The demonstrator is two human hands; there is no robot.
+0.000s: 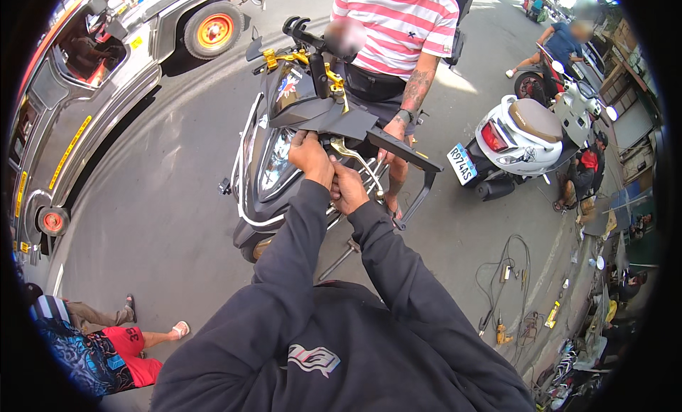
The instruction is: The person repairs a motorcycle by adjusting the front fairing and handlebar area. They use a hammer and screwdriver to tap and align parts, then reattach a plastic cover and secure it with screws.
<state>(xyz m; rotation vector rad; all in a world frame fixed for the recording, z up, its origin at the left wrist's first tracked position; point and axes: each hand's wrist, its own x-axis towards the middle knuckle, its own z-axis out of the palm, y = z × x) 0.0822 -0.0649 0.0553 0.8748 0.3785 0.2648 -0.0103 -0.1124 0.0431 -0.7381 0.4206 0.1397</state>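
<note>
While gripping the dark panel (334,121) at the front of the black scooter (273,163), left hand (310,156) curled tight on its lower edge. Right hand (348,188) just below, fingers closed around a brass lever (352,153). Beyond the scooter, person in striped shirt (398,25). Right of the scooter, white scooter (522,138); left, parked jeep (92,71).

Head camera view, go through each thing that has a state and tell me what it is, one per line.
Left hand: gripping the dark motorcycle's front panel.
Right hand: closed by the gold lever.
Dark motorcycle: upright, parked.
White scooter: parked.
Cables: loose on the pavement.
</note>
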